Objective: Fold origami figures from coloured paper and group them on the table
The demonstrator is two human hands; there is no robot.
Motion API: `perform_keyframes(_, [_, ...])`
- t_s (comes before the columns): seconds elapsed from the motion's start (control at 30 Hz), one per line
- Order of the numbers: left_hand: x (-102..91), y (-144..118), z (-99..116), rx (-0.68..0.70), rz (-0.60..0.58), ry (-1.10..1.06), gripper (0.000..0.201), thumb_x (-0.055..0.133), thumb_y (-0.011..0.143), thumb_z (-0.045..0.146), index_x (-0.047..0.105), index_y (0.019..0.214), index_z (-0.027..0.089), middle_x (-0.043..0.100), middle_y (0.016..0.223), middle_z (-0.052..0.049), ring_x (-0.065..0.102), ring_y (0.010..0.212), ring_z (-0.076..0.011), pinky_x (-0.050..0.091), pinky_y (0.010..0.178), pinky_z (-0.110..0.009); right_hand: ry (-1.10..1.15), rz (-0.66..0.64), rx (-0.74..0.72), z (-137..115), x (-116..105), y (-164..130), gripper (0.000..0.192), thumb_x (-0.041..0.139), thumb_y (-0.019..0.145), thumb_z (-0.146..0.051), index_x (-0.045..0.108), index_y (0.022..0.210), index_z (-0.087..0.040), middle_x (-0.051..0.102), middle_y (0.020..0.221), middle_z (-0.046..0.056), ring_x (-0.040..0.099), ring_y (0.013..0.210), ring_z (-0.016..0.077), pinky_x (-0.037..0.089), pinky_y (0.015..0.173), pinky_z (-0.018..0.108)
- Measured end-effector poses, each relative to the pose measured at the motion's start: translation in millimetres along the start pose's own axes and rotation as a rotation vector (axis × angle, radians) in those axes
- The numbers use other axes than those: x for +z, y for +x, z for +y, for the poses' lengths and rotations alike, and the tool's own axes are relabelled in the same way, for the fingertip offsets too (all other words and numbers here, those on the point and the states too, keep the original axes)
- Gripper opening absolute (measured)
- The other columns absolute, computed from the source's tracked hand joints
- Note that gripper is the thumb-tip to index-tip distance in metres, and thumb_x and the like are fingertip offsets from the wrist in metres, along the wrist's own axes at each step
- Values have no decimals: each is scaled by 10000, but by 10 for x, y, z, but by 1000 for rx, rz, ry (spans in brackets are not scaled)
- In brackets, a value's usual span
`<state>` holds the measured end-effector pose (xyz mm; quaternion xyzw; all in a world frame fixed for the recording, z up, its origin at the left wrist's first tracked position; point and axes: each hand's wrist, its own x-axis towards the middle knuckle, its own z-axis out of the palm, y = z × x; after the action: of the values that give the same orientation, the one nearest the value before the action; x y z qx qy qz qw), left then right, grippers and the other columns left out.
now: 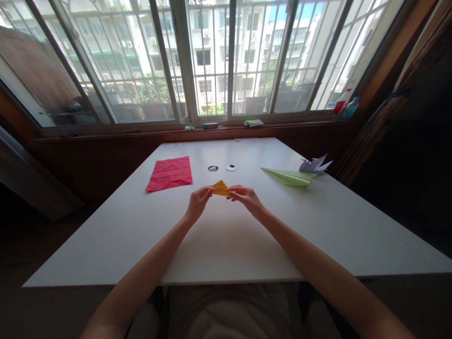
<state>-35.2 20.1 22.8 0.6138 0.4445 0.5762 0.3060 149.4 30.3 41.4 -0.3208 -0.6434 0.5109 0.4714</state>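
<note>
A small folded piece of orange paper [220,188] is held just above the white table [226,235], near its middle. My left hand [198,199] pinches its left corner with thumb and fingers. My right hand [244,196] grips its right side, fingers closed over the fold. Both forearms reach in from the near edge of the table.
A creased red paper sheet [170,173] lies flat at the left. A green paper plane [289,176] and a purple folded paper figure [314,165] sit at the right. Two round cable holes [222,168] lie beyond my hands. A window sill with small items runs behind.
</note>
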Motion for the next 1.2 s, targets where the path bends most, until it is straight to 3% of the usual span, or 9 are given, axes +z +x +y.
perform_keyframes(0.1, [5,-6,30,-19,29,-39,307,563,717,406,645,843,138,653,790,-44,592,679,-146,482,597,-261,8,-5,-33,22,16,-7,298,691,593,-369,648,773,-135,601,897,70,602,650,134,486,626,294])
perform_keyframes(0.27, [16,-33,98,-63,-20,-96,449,607,695,357,538,1093,161,662,790,-48,619,627,-148,473,552,-252,1,48,-35,108,8,20,349,702,575,-364,576,823,-153,620,737,22,597,609,133,486,589,290])
perform_keyframes(0.4, [36,-46,77,-102,-115,-113,406,648,652,341,583,1003,147,669,798,-61,624,637,-159,468,565,-261,-58,71,-39,119,-15,28,377,673,612,-350,566,919,-159,624,724,20,588,648,135,476,602,282])
perform_keyframes(0.63, [67,-74,37,-115,-249,-74,302,593,701,357,611,907,135,655,772,-64,614,598,-148,457,537,-249,-193,13,-49,110,-7,15,251,608,659,-371,619,762,-142,613,683,17,547,614,122,441,562,257])
perform_keyframes(0.83, [75,-86,31,1,-205,2,447,555,745,299,471,1177,217,597,1026,-70,616,777,-157,489,695,-290,-123,35,-40,123,18,20,281,623,649,-335,553,858,-161,591,643,-11,526,538,94,430,479,221])
perform_keyframes(0.97, [96,-111,1,35,-305,63,537,601,708,280,440,1215,211,585,1058,-77,602,845,-183,483,757,-329,-117,38,-49,145,27,22,292,621,655,-353,551,866,-164,593,652,-11,531,498,89,432,444,219])
perform_keyframes(1.1, [115,-139,-39,-24,-383,50,583,610,699,270,403,1241,214,620,941,-57,618,761,-171,500,703,-323,-101,3,-52,151,39,8,348,667,613,-373,562,867,-160,626,697,14,584,551,120,490,512,262])
perform_keyframes(1.2, [119,-152,-31,-104,-425,-63,581,582,728,277,362,1264,248,598,998,-69,627,727,-161,508,660,-306,-78,-49,-91,139,47,-8,411,693,588,-368,560,923,-170,638,753,26,619,663,156,523,627,317])
